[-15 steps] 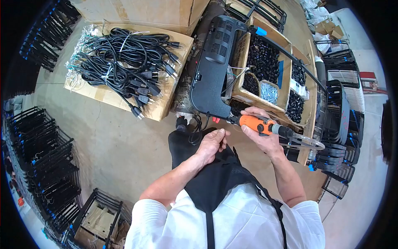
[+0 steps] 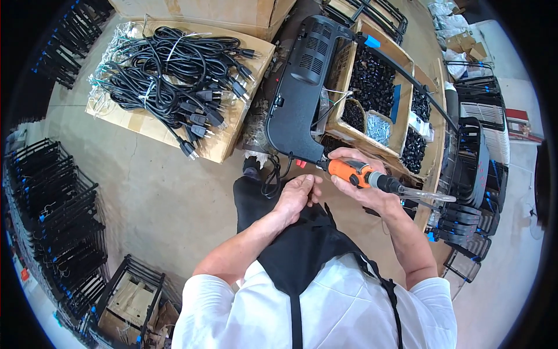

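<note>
My right hand (image 2: 381, 196) is wrapped round an orange air screwdriver (image 2: 347, 171), a clear hose trailing from its back end. Its front end points left and meets the lower right end of a black curved plastic housing (image 2: 286, 125); the exact contact is too small to make out. Just below that end, my left hand (image 2: 296, 195) is closed, fingers curled and thumb against them, in front of the black apron (image 2: 299, 256). Whatever those fingers hold, if anything, is hidden. A black cord (image 2: 272, 181) hangs in a loop beside the housing, near small red clips (image 2: 300, 163).
Right of the housing stands a wooden bin (image 2: 332, 129) with black plastic parts, dark screws and silver screws (image 2: 378, 129). Bundled black power cords (image 2: 174, 70) lie on a cardboard box (image 2: 131, 119) at left. Stacked black frames (image 2: 58, 227) line the left; more parts stand at right.
My right hand has brought the screwdriver slightly left, against the housing's end, and its back end has swung down. My left hand is nearly where it was.
</note>
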`<state>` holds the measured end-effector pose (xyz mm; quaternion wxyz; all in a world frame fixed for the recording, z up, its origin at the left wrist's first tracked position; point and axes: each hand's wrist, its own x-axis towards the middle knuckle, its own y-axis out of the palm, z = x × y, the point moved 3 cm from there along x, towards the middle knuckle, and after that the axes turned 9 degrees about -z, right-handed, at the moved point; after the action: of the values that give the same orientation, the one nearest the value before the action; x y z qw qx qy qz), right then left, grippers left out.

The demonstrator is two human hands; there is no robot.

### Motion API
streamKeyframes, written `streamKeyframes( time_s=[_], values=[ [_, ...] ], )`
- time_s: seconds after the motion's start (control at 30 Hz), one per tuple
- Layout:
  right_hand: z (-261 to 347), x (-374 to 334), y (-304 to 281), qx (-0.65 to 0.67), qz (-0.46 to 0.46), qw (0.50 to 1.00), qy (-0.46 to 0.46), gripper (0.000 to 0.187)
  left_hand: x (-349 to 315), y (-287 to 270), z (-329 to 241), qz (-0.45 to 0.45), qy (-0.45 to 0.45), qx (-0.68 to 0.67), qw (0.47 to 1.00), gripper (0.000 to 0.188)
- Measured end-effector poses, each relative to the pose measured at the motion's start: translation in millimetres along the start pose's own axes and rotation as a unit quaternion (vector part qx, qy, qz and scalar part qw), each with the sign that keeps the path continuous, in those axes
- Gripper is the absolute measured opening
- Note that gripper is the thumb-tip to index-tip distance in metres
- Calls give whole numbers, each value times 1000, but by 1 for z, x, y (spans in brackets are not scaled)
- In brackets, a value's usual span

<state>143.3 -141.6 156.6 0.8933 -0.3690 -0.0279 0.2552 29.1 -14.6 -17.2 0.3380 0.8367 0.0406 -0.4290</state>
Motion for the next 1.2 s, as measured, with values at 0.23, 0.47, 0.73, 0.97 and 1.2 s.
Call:
streamKeyframes(
  time_s=[0.23, 0.47, 0.73, 0.97, 1.2],
  values=[
    [-7, 2, 2, 7, 25, 1000, 13, 42, -12, 11, -12, -16, 19, -17, 1000, 26],
    [-8, -6, 2, 8, 5, 1000, 4, 42, -3, -8, -3, -20, 35, -80, 996, 25],
    [-17, -11, 10, 52, -33, 998, 13, 40, 9, -5, -3, -32, -7, -158, 987, 25],
    [0, -22, 7, 30, -74, 997, 12, 42, 10, -3, -7, -60, -20, -208, 976, 24],
    [1, -29, 13, 215, -81, 973, 30, 51, 7, 0, -28, -8, -20, -311, 950, 23]
  ],
)
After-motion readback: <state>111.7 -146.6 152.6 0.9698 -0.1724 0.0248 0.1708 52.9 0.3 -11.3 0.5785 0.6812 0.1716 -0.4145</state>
